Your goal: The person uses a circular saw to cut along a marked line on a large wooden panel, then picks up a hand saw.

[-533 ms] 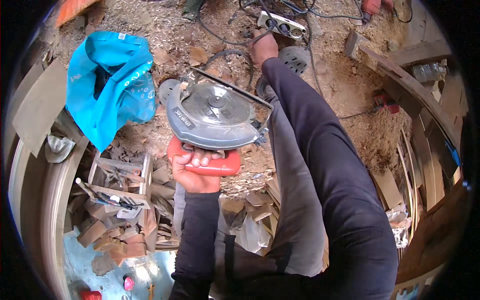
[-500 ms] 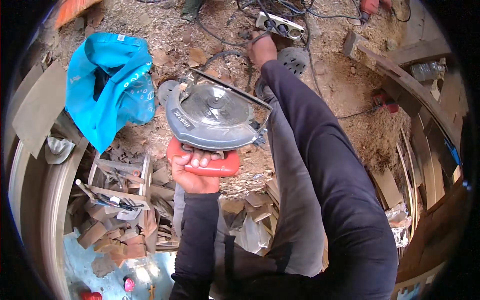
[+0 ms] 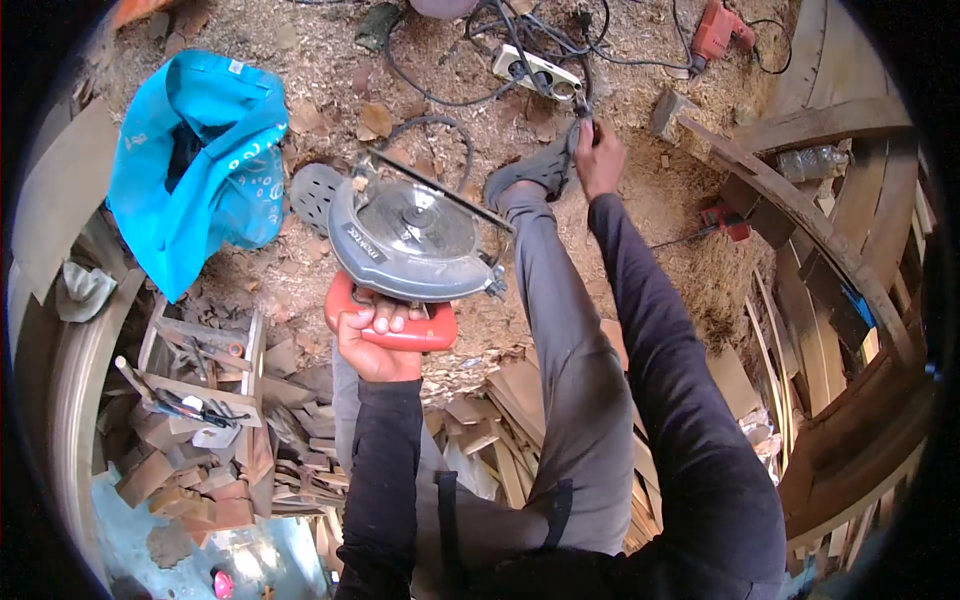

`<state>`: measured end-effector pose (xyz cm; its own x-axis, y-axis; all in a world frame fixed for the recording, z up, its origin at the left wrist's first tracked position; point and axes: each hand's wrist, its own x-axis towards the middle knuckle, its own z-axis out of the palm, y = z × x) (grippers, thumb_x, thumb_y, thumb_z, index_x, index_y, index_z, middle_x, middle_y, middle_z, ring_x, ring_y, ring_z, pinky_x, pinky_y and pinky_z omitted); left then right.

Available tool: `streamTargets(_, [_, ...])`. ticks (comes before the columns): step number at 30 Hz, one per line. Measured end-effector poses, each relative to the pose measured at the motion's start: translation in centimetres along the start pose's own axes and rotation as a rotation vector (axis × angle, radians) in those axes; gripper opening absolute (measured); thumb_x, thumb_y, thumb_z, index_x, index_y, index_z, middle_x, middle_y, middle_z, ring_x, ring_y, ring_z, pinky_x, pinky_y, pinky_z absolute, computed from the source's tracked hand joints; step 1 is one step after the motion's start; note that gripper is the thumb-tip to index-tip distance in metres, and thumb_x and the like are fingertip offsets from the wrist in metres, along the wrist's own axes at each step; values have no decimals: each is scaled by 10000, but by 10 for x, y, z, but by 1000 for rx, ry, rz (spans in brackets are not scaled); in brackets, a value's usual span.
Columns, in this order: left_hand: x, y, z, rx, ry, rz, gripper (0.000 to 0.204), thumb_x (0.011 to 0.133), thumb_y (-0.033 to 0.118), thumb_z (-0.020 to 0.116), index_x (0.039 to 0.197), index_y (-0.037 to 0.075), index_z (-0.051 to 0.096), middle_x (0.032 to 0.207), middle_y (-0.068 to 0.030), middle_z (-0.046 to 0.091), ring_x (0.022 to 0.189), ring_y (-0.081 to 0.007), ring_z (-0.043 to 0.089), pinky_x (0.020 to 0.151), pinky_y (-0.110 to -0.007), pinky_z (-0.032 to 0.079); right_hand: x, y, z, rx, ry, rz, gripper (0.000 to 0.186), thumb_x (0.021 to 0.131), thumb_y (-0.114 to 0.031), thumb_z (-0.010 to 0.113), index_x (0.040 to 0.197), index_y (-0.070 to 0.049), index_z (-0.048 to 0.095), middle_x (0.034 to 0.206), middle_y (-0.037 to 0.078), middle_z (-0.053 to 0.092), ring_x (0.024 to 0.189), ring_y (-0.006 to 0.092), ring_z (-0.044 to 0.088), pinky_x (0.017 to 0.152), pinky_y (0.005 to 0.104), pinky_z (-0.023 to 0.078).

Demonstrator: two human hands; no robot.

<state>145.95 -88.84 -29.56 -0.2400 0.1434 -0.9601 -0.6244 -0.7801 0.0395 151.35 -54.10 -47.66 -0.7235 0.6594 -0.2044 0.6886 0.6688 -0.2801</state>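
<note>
My left hand (image 3: 385,335) is wrapped round the red handle of a circular saw (image 3: 425,225), held up above the ground with its grey guard and blade disc facing up. The saw's metal base plate slants along its far side. Beyond my right knee, my right hand (image 3: 602,158) is closed with its fingertips on a black cord (image 3: 586,98), just beside my grey clog. Exactly how the fingers grip the cord is partly hidden. A white power strip (image 3: 536,72) with plugs in it lies close to that hand on the wood shavings.
A blue cloth bag (image 3: 205,165) lies at the left, above a wooden tool box (image 3: 205,360) and many wood offcuts. A red power drill (image 3: 716,38) sits far right, near tangled cables. Curved timber planks (image 3: 800,210) line the right side; another red tool (image 3: 725,222) lies beside them.
My right hand has moved from the power strip's left end toward me and right, onto the black cord. My left hand still holds the circular saw. The view has shifted slightly.
</note>
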Motion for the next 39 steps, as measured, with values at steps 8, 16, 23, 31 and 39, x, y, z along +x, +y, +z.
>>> streamTargets(8, [-2,-3,2,-42,-3,-17,173,720,160,515,890,129,525,572,62,484,574,-111,507,709,-353,459,67,-13,15,-381,-379,-217,268,817,-275,594,750,-20,640,723,231,626,714,402,628,651,498,496])
streamTargets(16, [0,-7,0,-25,23,0,167,720,167,517,883,130,525,562,68,467,557,-109,498,697,-354,463,66,-16,46,-375,-289,-189,259,785,-238,586,741,12,641,743,255,625,717,414,629,682,504,504])
streamTargets(23, [4,-13,6,-58,-61,-40,166,731,168,519,894,136,530,576,61,487,581,-104,507,723,-359,455,81,-13,35,-422,-377,-238,276,795,-236,593,847,31,637,775,259,630,732,409,631,678,498,508])
streamTargets(31, [-27,24,30,-189,-53,-20,183,789,232,497,617,213,437,529,78,497,514,-113,508,680,-392,483,-65,-226,-196,368,-279,-499,246,835,-214,624,949,-2,572,885,178,588,857,353,567,732,404,458])
streamTargets(39, [-195,-15,113,-223,51,-10,57,634,181,500,682,168,473,505,67,425,462,-128,464,588,-370,474,-138,-279,-379,153,-159,-164,307,884,-322,583,766,-44,530,644,175,569,598,370,594,519,456,448])
